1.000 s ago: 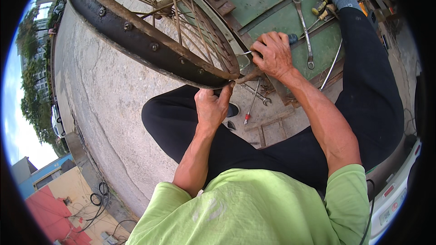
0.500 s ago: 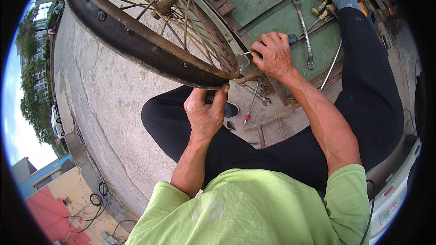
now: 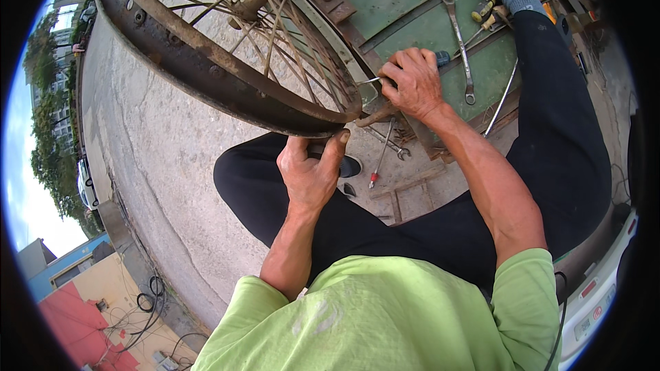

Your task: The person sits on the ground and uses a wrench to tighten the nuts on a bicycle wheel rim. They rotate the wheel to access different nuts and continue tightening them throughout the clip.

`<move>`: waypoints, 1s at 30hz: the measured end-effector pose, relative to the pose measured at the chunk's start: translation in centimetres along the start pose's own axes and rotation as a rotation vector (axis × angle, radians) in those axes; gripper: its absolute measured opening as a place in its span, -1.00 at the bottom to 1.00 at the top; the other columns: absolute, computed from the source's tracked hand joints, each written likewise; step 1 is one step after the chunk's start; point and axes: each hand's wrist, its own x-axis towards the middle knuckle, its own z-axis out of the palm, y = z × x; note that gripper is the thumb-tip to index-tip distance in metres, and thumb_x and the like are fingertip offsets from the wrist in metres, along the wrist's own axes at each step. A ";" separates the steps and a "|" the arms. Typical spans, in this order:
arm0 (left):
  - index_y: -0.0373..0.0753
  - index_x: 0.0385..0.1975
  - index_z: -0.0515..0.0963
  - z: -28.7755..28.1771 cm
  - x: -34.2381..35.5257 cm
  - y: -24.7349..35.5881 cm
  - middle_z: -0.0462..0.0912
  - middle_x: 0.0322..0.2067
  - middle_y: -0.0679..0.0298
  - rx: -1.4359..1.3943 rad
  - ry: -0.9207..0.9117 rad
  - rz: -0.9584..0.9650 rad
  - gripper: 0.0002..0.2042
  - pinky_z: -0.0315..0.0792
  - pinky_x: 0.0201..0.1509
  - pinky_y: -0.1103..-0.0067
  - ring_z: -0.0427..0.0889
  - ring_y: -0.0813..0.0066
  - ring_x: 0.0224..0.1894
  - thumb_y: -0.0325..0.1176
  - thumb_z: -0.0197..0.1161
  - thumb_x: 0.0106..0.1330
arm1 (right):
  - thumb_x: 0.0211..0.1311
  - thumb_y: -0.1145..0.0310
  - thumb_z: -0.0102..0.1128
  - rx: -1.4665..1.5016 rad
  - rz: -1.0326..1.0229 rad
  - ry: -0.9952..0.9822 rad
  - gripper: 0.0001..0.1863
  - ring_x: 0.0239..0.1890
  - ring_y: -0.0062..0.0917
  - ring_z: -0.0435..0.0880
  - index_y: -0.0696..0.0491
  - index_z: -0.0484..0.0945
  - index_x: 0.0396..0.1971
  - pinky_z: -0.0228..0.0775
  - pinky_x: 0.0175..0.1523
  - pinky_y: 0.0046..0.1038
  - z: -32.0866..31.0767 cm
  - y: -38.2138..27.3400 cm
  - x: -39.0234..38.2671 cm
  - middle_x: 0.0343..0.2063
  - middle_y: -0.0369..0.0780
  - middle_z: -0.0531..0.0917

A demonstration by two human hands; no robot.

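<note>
A rusty spoked wheel, with no tyre on it, hangs at the upper left. At the lowest part of its rim is my left hand, thumb pressed on the edge and fingers curled behind it. My right hand is closed around a screwdriver; its thin metal shaft points left to the rim, and a dark teal handle end sticks out behind the knuckles. The shaft's tip is too small to make out against the rim and frame.
A green metal panel carries a ring spanner and a yellow-handled screwdriver. On the concrete below lie a red-handled screwdriver, an open-ended spanner and a rusty metal frame. A white vehicle stands at lower right.
The wheel has turned a little: the spots along its rim and its spokes have shifted. Both hands stay nearly in place.
</note>
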 end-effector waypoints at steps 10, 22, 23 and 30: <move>-0.34 -0.11 0.72 1.7 0.9 -3.3 0.75 -0.44 0.21 0.124 -0.120 0.135 -0.83 0.56 -0.22 0.48 0.66 0.47 -0.42 -0.44 0.48 0.38 | 0.01 0.34 0.41 0.026 0.009 -0.010 -0.84 -0.01 -0.35 0.59 -0.08 0.72 -0.34 0.25 0.21 -0.15 -0.1 -0.2 0.0 -0.25 -0.32 0.63; -0.35 -0.17 0.73 -0.7 -0.3 -0.2 0.77 -0.42 0.22 -0.014 0.016 0.033 -0.83 0.55 -0.29 0.56 0.69 0.52 -0.45 -0.49 0.53 0.30 | 0.01 0.34 0.41 0.019 0.015 -0.014 -0.84 -0.02 -0.36 0.58 -0.08 0.70 -0.35 0.26 0.22 -0.15 -0.1 -0.1 0.0 -0.26 -0.32 0.62; -0.36 -0.16 0.72 -0.5 -0.2 -1.0 0.76 -0.44 0.25 0.003 0.008 0.073 -0.84 0.52 -0.33 0.59 0.66 0.57 -0.48 -0.48 0.51 0.34 | 0.01 0.33 0.40 0.015 0.012 -0.005 -0.85 -0.03 -0.37 0.58 -0.09 0.69 -0.36 0.26 0.22 -0.15 -0.1 -0.1 0.1 -0.27 -0.33 0.62; -0.37 -0.16 0.73 1.0 0.4 -3.8 0.77 -0.46 0.24 0.176 -0.140 0.095 -0.82 0.55 -0.25 0.53 0.67 0.53 -0.43 -0.43 0.53 0.34 | 0.03 0.30 0.40 0.012 0.010 -0.012 -0.87 -0.03 -0.38 0.58 -0.10 0.70 -0.37 0.25 0.23 -0.14 0.0 -0.2 0.1 -0.27 -0.34 0.62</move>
